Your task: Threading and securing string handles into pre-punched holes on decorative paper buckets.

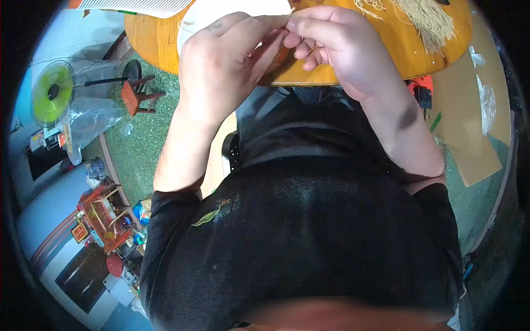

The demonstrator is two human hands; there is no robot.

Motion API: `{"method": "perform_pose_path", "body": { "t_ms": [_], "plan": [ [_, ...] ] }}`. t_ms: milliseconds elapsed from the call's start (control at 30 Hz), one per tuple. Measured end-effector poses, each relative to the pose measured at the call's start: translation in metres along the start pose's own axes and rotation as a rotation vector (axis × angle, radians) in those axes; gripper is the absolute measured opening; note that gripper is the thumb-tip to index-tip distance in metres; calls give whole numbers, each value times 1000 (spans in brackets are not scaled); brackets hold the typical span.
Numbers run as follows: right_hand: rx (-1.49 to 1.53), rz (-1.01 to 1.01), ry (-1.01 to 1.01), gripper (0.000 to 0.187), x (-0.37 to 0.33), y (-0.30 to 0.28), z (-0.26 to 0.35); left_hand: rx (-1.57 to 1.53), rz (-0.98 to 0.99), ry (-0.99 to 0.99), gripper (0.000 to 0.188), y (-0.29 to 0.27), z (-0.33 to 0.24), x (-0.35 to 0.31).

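Note:
Above the near edge of the round wooden table point(157, 41), both of my hands meet at the fingertips. My left hand point(212, 66) is closed, its thumb and forefinger pinched together. The thumb and forefinger of my right hand point(342, 41) pinch at the same spot, the other fingers curled loosely below. A tiny pale tip point(293, 10) pokes out above the pinch; it is too small to name. Behind my left hand lies a white rounded sheet or plate point(190, 25), partly covered. A bundle of cream cords point(428, 22) lies on the table to the right.
Loose cream strands point(371, 7) lie near the bundle. At the table's far left is a white ribbed object point(138, 5). A green fan point(53, 91) and a small wooden stool point(135, 98) stand at left. Cardboard point(472, 149) lies at right. A dry leaf point(207, 218) clings to my black shirt.

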State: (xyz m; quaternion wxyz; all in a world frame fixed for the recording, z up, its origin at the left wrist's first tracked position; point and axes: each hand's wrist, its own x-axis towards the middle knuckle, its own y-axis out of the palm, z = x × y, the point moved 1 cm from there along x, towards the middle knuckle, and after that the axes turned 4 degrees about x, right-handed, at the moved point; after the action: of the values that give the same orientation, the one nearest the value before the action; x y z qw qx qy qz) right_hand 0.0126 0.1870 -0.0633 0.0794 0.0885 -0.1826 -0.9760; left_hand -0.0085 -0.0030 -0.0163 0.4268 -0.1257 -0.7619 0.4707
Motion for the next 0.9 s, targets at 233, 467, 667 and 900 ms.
{"method": "perform_pose_path", "body": {
  "t_ms": [233, 467, 667, 900],
  "plan": [
    [179, -66, 294, 20, -1, 7, 29, 153, -7, 112, 20, 3, 8, -3],
    [111, 335, -146, 25, 13, -5, 9, 146, 125, 10, 16, -6, -7, 7],
    [-145, 14, -296, 19, -13, 13, 20, -483, 210, -363, 11, 4, 12, -2],
    [-556, -109, -776, 13, -19, 13, 18, -1290, 294, -337, 6, 26, 30, 10]
  ]
}}
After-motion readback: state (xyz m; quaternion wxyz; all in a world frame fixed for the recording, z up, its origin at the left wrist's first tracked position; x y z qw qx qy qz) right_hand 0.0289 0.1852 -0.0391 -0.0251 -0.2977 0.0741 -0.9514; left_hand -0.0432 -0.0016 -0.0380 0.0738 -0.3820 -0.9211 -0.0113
